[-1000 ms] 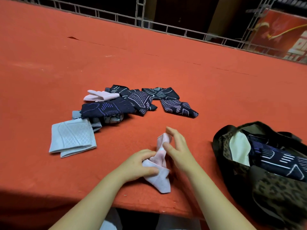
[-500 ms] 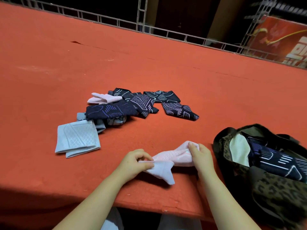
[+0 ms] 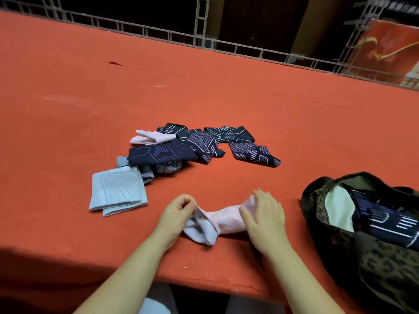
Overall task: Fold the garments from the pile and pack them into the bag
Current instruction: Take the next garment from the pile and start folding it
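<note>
A pale pink sock (image 3: 223, 219) lies stretched out flat near the front edge of the red table (image 3: 226, 87). My left hand (image 3: 178, 214) pinches its toe end at the left. My right hand (image 3: 264, 217) lies flat on its cuff end, fingers straight. Further back sits the pile (image 3: 195, 146) of several dark patterned socks with another pink sock (image 3: 150, 137). A pale blue folded sock (image 3: 118, 191) lies at the pile's left. The leopard-print bag (image 3: 374, 257) stands open at the right with dark striped garments and a white one inside.
A metal truss rail (image 3: 204, 41) runs along the table's far edge, with a dark space behind it. The table's front edge (image 3: 204, 282) is just below my wrists. Bare red cloth stretches left and behind the pile.
The pink sock went from bunched and upright between both hands to lying stretched out. My right hand moved right along it and opened flat on the cuff; my left kept its hold.
</note>
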`<state>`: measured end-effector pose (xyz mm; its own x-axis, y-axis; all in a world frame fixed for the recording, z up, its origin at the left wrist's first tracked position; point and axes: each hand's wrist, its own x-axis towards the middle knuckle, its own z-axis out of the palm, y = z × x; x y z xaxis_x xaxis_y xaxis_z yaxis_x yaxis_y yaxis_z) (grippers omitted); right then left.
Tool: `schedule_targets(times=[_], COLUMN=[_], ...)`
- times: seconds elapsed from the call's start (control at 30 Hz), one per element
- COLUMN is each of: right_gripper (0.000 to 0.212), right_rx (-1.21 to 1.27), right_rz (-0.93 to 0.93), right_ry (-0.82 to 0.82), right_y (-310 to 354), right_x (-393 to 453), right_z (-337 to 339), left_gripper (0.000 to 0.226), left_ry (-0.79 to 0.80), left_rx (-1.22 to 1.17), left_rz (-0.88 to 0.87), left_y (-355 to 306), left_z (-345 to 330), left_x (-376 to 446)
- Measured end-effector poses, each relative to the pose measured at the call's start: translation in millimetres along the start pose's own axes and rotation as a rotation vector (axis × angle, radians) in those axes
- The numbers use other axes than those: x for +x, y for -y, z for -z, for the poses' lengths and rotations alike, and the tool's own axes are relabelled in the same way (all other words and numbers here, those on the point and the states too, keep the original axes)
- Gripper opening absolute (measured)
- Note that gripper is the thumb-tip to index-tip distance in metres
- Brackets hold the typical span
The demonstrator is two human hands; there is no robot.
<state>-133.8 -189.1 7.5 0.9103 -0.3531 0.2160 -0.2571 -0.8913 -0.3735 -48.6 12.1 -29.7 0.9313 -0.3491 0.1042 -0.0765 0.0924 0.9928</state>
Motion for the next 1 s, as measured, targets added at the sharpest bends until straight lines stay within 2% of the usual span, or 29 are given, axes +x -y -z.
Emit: schedule_targets(times=[0.1,0.17,0.23,0.33,0.37,0.43,0.53,0.6,0.7,0.8,0.87,1.0], right_gripper=[0.077,0.076,0.065,0.045,0.043,0.042,0.038,0.039,0.043,0.038,0.043,0.057], right_rx=[-0.128,-0.15,-0.114,0.062,0.167,0.397,0.565,0.63,0.804,0.866,0.901,1.092], right_rz=[0.385,0.474,0.479,0.379,0.295,0.08,-0.176,-0.237,-0.283,-0.192,-0.157,-0.224], right_ry=[0.139,0.233,0.303,0.351,0.316,0.146,-0.077,-0.119,-0.062,0.024,0.081,0.212], right_y=[18.4,25.0,29.8,28.8,27.7,25.9,26.4,28.5,37.6,46.4,49.7,44.9], right_x=[-2.5,1.1,5.3,14.8,18.1,24.6,38.8,49.4,63.8,77.4,86.4,106.8], right_z=[-4.2,-13.9,-18.9,-21.4,-22.6,-23.7,-21.9,-22.5,-27.7,-22.4,-19.5,-36.5], left_gripper=[0.011,0.013,0.021,0.02,0.02,0.021,0.024,0.021,0.016,0.024,0.027,0.03], left_ry=[0.019,0.003,-0.062,-0.184,-0.197,-0.177,-0.067,0.047,0.151,0.129,0.086,0.081], left_rx=[-0.067,-0.117,-0.158,-0.293,-0.359,-0.379,-0.108,0.038,0.213,0.298,0.304,0.333], left_rz=[0.007,0.018,0.034,0.051,0.047,-0.005,-0.167,-0.237,-0.367,-0.447,-0.421,-0.328], left_y=[-1.1,-2.4,-5.4,-12.8,-15.9,-20.5,-23.8,-24.9,-25.8,-24.5,-20.7,-9.9], left_z=[-1.7,-4.7,-4.6,2.3,4.9,8.0,1.1,-10.3,-26.4,-28.6,-25.4,-24.7], left_x=[1.9,4.3,10.2,23.5,27.3,29.3,25.0,23.6,32.8,56.6,73.9,105.8])
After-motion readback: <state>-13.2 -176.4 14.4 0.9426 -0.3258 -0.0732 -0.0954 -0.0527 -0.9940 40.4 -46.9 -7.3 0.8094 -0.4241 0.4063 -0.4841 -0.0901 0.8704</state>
